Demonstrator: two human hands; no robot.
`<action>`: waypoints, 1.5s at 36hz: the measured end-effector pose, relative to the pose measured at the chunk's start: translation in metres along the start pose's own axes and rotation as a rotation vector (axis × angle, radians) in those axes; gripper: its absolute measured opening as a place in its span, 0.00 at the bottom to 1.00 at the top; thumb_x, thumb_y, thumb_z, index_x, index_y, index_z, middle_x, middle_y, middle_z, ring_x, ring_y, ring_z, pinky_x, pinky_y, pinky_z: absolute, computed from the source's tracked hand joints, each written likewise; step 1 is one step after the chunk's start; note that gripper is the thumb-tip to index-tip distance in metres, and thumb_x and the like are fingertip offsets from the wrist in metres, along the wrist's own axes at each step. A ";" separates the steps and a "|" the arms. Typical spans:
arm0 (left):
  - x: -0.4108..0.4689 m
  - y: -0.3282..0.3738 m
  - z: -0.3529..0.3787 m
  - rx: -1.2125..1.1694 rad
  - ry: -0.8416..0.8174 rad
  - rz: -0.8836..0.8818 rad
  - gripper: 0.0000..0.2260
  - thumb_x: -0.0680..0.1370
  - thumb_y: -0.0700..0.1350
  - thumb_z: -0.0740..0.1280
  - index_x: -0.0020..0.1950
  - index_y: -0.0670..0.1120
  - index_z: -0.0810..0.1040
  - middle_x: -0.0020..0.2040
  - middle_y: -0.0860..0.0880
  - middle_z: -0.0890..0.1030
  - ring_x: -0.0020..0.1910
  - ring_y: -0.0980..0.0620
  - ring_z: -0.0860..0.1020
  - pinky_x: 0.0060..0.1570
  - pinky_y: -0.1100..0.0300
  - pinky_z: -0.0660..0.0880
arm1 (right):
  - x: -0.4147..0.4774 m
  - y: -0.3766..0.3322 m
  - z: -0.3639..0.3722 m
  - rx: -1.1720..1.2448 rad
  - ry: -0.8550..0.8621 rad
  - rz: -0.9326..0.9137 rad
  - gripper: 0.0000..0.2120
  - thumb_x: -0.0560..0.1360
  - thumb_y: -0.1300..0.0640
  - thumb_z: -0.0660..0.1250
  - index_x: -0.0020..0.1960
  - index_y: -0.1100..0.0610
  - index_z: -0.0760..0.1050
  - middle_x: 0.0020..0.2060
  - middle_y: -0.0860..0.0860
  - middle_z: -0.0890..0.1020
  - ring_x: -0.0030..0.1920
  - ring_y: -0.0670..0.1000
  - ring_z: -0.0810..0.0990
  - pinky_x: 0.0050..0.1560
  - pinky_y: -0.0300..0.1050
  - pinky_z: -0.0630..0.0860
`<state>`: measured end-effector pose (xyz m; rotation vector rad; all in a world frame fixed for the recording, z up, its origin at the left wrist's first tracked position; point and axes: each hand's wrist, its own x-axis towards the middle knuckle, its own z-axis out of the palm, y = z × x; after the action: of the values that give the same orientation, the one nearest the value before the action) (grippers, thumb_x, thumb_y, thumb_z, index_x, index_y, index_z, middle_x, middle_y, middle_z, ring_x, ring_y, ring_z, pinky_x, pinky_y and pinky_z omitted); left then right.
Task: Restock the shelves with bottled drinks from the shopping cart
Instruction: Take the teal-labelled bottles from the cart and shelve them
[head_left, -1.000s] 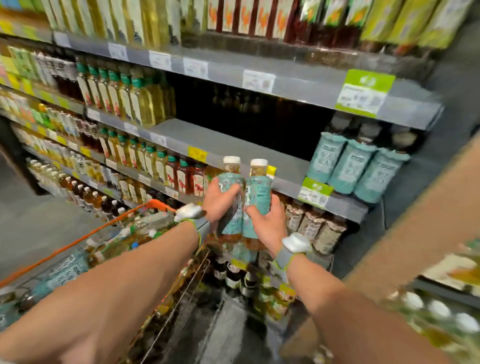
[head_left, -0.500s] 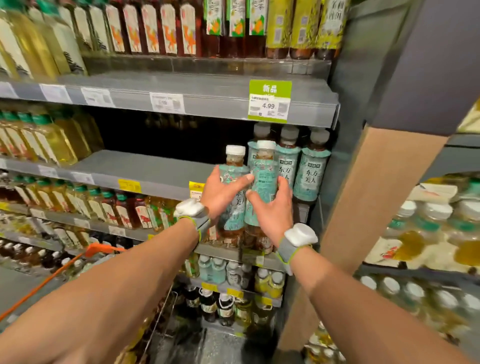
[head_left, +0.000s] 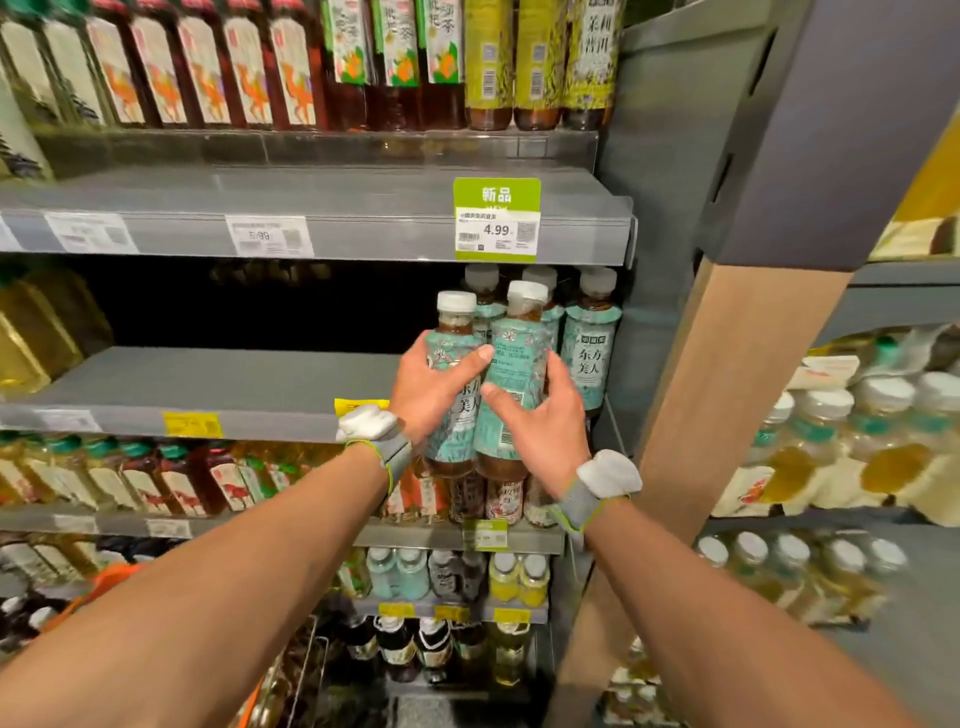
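Two tea bottles with teal labels and white caps are held upright side by side in front of the grey middle shelf (head_left: 218, 387). My left hand (head_left: 434, 387) grips the left bottle (head_left: 453, 332). My right hand (head_left: 537, 428) grips the right bottle (head_left: 519, 358). Both bottles hang just above the shelf's front edge, close to three matching bottles (head_left: 592, 353) standing at the shelf's right end. The orange-handled shopping cart (head_left: 111, 574) shows at the lower left, its wire basket (head_left: 306, 670) below my left arm.
The middle shelf is bare and dark to the left of the teal bottles. A green 4.99 price tag (head_left: 496, 218) hangs on the shelf above. A wooden upright (head_left: 727, 389) stands just right of the bay. Shelves above and below hold several bottles.
Both hands have carried the two bottles up and to the right, closer to the matching bottles on the middle shelf. The view has turned right and nearer to the shelf.
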<state>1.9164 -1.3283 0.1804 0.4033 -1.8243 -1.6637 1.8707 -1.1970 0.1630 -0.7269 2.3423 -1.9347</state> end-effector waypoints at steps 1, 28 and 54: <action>0.001 -0.001 0.001 -0.009 -0.010 -0.002 0.11 0.74 0.45 0.76 0.54 0.50 0.78 0.47 0.55 0.86 0.49 0.57 0.84 0.47 0.62 0.79 | 0.001 0.001 0.001 -0.004 0.013 -0.001 0.42 0.68 0.41 0.75 0.76 0.51 0.63 0.67 0.47 0.72 0.67 0.46 0.72 0.69 0.48 0.70; 0.008 0.005 0.012 0.015 -0.071 0.058 0.24 0.65 0.61 0.78 0.55 0.52 0.80 0.52 0.52 0.86 0.54 0.51 0.83 0.59 0.42 0.78 | 0.017 0.007 -0.016 -0.159 0.075 -0.049 0.35 0.79 0.52 0.67 0.79 0.61 0.55 0.74 0.54 0.64 0.74 0.52 0.61 0.60 0.30 0.54; 0.026 -0.001 -0.008 0.223 -0.049 0.169 0.33 0.66 0.60 0.76 0.68 0.52 0.76 0.60 0.54 0.82 0.57 0.60 0.81 0.62 0.54 0.77 | 0.022 -0.006 -0.015 -0.188 0.392 -0.166 0.34 0.64 0.47 0.79 0.66 0.50 0.70 0.59 0.46 0.80 0.59 0.50 0.79 0.58 0.55 0.77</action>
<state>1.9016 -1.3500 0.1862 0.2950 -2.0285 -1.3740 1.8484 -1.1917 0.1781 -0.6152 2.8066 -2.1089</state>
